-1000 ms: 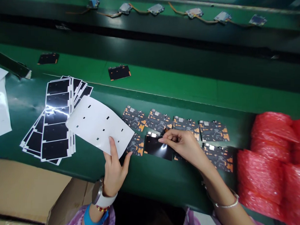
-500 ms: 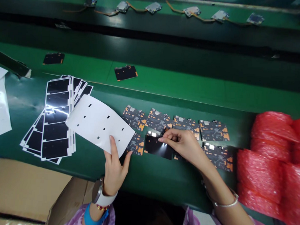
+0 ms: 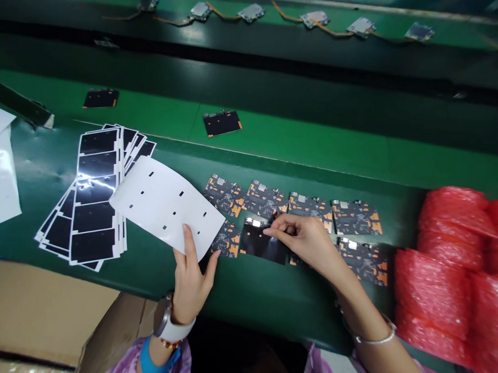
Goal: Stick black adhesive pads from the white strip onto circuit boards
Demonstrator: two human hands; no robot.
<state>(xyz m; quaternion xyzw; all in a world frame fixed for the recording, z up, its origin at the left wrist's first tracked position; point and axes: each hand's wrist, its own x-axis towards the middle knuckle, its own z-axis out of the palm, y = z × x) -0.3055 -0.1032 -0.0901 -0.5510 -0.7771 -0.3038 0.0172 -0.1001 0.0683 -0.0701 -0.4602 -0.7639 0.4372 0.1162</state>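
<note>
A black sheet [image 3: 222, 123] on the far green belt [image 3: 300, 156] has slid rightward, while the right hand [image 3: 308, 244] keeps its fingers [image 3: 277, 227] pinched shut on a black film piece [image 3: 263, 245] among the circuit boards [image 3: 227, 239]. The left hand [image 3: 191, 285] grips a white backing liner [image 3: 166, 202] by its lower edge. A slip could leave the film crooked or stuck to a neighbouring board; room is tight, with boards close around it, the liner overhanging the film stack [image 3: 94, 218], and the tabletop's near edge [image 3: 267, 329] just below the wrists.

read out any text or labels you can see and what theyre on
No legible text anywhere.
Boards: any markings are too small to read.
White sheet: only small square cut-outs, no printing visible.
Watch: seen side-on, nothing readable.
</note>
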